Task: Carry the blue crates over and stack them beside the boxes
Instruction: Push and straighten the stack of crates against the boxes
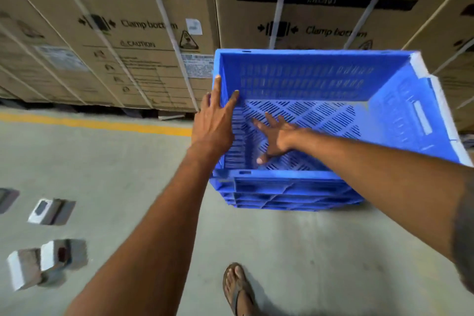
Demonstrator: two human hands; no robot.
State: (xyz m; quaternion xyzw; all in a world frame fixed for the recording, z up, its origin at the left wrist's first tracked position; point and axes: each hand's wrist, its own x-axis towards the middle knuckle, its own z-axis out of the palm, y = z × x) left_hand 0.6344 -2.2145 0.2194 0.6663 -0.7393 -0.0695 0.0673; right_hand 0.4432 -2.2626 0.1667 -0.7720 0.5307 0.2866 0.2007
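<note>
A blue slatted crate [302, 79] sits on top of other blue crates [287, 195] on the concrete floor, close in front of the washing machine boxes [123, 33]. The top crate is empty. My left hand [215, 120] lies with straight fingers against the crate's left rim, thumb over the inner side. My right hand [274, 136] reaches inside the crate with fingers spread, flat over the left inner wall and the perforated bottom. Neither hand grips anything.
Tall cardboard boxes with white straps [318, 7] form a wall behind the stack. A yellow line [97, 123] runs along the floor at the left. Small white packages [48, 210] lie on the floor at the left. My sandalled foot [238, 287] stands near the bottom.
</note>
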